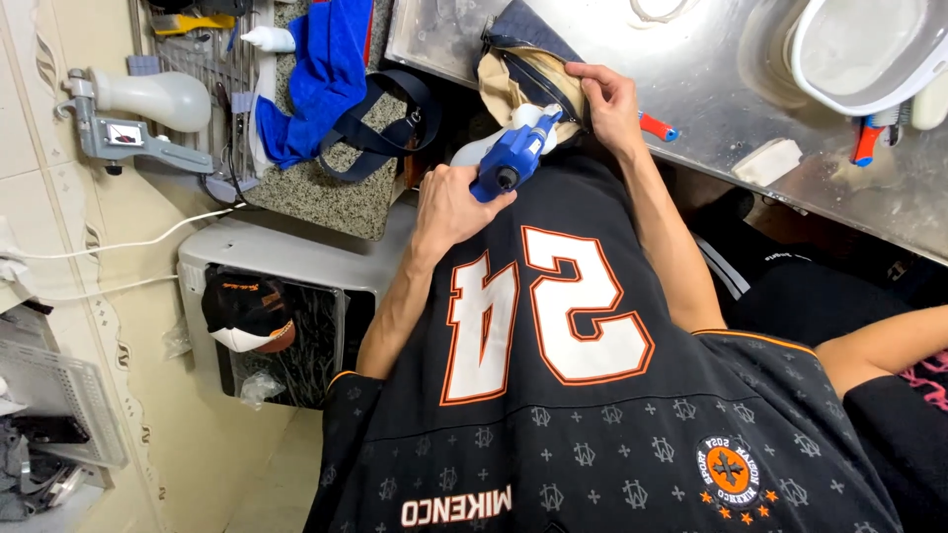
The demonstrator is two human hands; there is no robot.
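My left hand (pixel 446 205) is closed around the blue handle of a blue and white spray bottle (pixel 513 155), its white head close to the bag's opening. My right hand (pixel 607 99) pinches the open zip edge of a dark navy bag (pixel 523 30) with a tan lining (pixel 502 89), which lies on the edge of a steel counter (pixel 691 69). Both forearms reach out over my black jersey (pixel 553 395), which has large white and orange numerals.
A white basin (pixel 859 49), a red-handled brush (pixel 867 138) and a white block (pixel 770 160) lie on the steel counter. A blue cloth (pixel 321 74) and dark strap (pixel 395 128) rest on a granite top at left. A cap (pixel 247 314) sits below. Another person's arm (pixel 889 345) is at right.
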